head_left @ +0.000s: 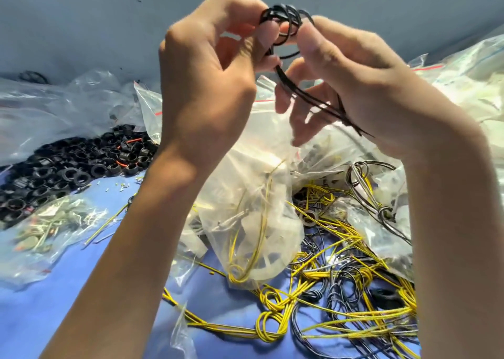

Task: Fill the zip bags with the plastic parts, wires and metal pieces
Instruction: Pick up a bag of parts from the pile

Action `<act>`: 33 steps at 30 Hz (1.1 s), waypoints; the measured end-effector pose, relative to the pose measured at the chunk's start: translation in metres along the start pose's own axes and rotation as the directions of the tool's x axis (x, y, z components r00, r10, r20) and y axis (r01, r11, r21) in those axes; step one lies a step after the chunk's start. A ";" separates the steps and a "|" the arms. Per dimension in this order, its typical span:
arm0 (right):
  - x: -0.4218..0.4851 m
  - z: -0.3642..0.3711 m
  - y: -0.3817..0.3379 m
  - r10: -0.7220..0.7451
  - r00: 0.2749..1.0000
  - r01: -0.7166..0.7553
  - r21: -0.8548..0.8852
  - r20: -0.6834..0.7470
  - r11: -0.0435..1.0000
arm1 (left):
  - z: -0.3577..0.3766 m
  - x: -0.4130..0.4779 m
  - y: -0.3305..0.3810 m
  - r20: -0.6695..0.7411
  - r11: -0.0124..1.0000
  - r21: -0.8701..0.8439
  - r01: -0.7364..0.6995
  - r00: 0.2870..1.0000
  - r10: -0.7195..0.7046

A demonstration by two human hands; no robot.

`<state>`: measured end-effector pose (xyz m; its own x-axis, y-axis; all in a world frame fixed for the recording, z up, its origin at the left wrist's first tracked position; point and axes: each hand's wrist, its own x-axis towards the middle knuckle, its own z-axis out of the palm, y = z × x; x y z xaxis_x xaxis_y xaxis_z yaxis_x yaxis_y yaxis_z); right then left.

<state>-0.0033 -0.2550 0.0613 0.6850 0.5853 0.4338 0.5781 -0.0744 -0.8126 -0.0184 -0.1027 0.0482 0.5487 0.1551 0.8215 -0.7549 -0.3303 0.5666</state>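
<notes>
Black wire is being held up between both hands, its looped top partly hiding behind fingertips and its motion-blurred tails running down behind the right hand. Below, a blue surface is carrying zip bags, black plastic rings and yellow wires, with a grey wall behind. The left hand is pinching the loops with curled fingers; the right thumb and forefinger are pinching them too, its lower fingers spreading loosely.

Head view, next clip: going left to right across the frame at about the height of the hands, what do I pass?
pile of black plastic rings → left hand → black wire bundle, pinched by the fingers of both hands → right hand → heap of clear zip bags
</notes>
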 end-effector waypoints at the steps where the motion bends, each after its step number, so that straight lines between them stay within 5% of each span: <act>1: 0.001 0.001 0.001 -0.015 1.000 0.015 -0.003 -0.020 1.000 | -0.001 0.001 0.000 -0.001 1.000 -0.004 -0.008 1.000 0.008; 5: 0.003 0.001 0.002 -0.056 0.996 0.055 -0.017 -0.073 0.998 | -0.011 0.003 -0.002 0.110 0.999 0.040 -0.024 0.994 0.020; 9: 0.004 0.000 0.001 -0.046 0.992 0.031 -0.133 -0.118 0.991 | -0.026 0.006 -0.001 0.281 0.963 0.259 -0.078 0.960 0.003; 13: 0.006 0.002 0.004 -0.071 0.977 -0.001 -0.343 -0.199 0.940 | -0.042 0.008 -0.003 0.389 0.891 0.455 0.013 0.897 -0.212; 16: 0.009 0.004 0.007 -0.102 0.956 -0.011 -0.384 -0.274 0.923 | -0.050 0.010 -0.008 0.414 0.730 0.683 0.026 0.809 -0.417; 20: 0.011 0.004 0.009 -0.170 0.958 0.048 -0.456 -0.232 0.889 | -0.047 0.009 -0.007 0.432 0.610 0.790 0.057 0.655 -0.620; 23: 0.013 0.006 0.010 -0.198 0.964 0.080 -0.521 -0.175 0.850 | -0.043 0.007 -0.005 0.424 0.551 0.834 0.032 0.603 -0.676; 28: 0.009 0.008 0.013 0.038 0.999 -0.038 -0.635 -0.014 0.772 | -0.042 0.006 -0.008 0.394 0.616 0.778 0.124 0.667 -0.632; 33: 0.008 0.012 0.016 0.371 0.926 -0.198 -0.748 0.069 0.634 | -0.028 0.001 0.001 0.425 0.689 0.717 0.108 0.716 -0.554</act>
<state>0.0068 -0.2420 0.0470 0.8181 0.5703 0.0739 0.5624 -0.7668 -0.3094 -0.0286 -0.0766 0.0511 0.9637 -0.1018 0.2467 -0.2035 -0.8782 0.4328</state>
